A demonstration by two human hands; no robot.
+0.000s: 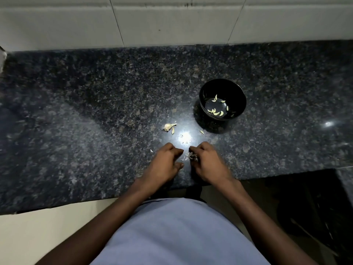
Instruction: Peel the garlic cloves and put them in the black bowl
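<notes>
The black bowl (222, 100) stands on the dark granite counter (95, 104) and holds several peeled garlic cloves (216, 112). A piece of garlic bulb (168, 126) lies left of the bowl, with a loose clove (173, 130) beside it and another clove (202, 132) near the bowl's foot. My left hand (165, 163) and my right hand (207, 163) hover close together over the counter's front edge, fingers curled. My right hand grips a small bunch of garlic skins (191, 155). What my left fingertips hold is hidden.
A white tiled wall (172, 22) rises behind the counter. A bright light glare (185, 137) sits just beyond my hands. Bits of skin lie around my hands. To the lower right the counter ends at a dark drop (305, 203).
</notes>
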